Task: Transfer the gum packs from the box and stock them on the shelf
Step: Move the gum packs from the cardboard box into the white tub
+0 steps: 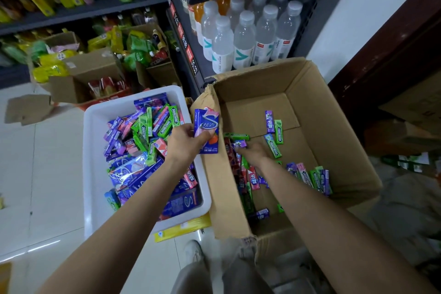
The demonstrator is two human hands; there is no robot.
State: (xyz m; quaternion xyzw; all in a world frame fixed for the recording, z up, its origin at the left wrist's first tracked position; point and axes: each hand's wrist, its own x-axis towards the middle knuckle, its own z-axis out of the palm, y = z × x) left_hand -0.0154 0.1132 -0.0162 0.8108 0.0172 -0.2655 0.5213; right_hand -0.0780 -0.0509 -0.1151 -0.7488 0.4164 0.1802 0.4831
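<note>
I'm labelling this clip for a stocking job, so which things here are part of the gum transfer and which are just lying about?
Part of the job:
cardboard box with loose gum packs
white tub heaped with gum
blue gum pack held in the left hand
right hand reaching among packs in the box

Just lying about:
water bottles
snack cartons
yellow flat box under the tub
</note>
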